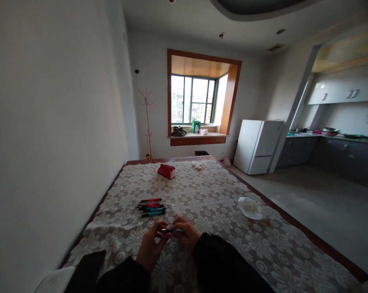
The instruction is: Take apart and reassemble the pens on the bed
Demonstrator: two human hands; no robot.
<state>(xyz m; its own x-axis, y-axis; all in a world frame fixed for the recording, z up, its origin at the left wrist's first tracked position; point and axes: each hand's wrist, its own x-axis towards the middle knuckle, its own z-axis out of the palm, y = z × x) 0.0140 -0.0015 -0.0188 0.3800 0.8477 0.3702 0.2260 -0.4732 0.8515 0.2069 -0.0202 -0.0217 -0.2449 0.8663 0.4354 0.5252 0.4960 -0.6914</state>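
My left hand [150, 246] and my right hand [186, 232] meet over the table, both pinching one dark pen [171, 230] held level between the fingertips. Just beyond them lies a row of several pens [151, 206], red and blue ones with dark barrels, side by side on the flowered lace tablecloth [214, 203]. Both my sleeves are dark.
A red box [166, 171] sits toward the table's far end, with a crumpled white tissue [251, 208] at the right side. A dark phone-like slab [86, 264] lies by my left arm. The white wall runs along the left; fridge [257, 146] and kitchen counter stand right.
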